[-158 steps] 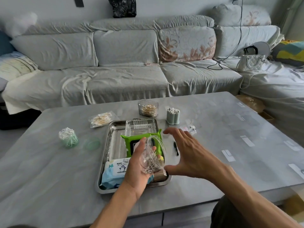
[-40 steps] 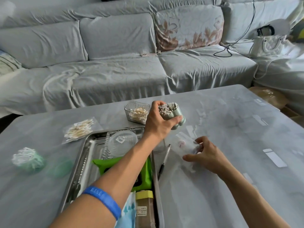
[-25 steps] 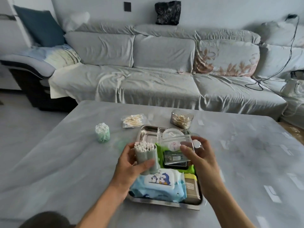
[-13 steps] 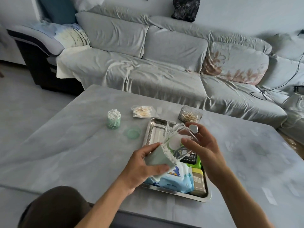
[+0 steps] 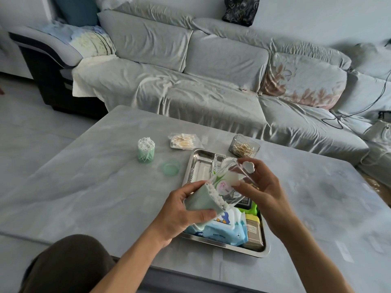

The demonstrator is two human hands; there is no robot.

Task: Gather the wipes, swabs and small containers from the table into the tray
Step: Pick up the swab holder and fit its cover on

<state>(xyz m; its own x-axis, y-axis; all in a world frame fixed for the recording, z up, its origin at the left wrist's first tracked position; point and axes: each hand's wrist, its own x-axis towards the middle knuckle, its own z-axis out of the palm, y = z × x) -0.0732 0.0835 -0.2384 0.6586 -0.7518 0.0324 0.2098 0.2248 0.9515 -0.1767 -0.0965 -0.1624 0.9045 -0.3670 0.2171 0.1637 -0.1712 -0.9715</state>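
Left hand [image 5: 179, 210] grasping a pale green swab holder [image 5: 201, 199], tilted, white swab tips toward the right. Right hand [image 5: 260, 187] pinching a clear plastic lid [image 5: 230, 180] at the holder's mouth, both above the steel tray [image 5: 195, 166]. In the tray: blue baby wipes pack [image 5: 220, 229], green pack [image 5: 255, 208], small box [image 5: 254, 229]. On the grey table [image 5: 95, 187], outside the tray: green swab cup [image 5: 146, 150], its green lid [image 5: 171, 167], bagged swabs [image 5: 183, 141], clear box of swabs [image 5: 244, 146].

Head-worn, looked forward and down, close over both hands and tray [image 5: 257, 253], table [image 5: 105, 187] and sofa [image 5: 211, 92] beyond.
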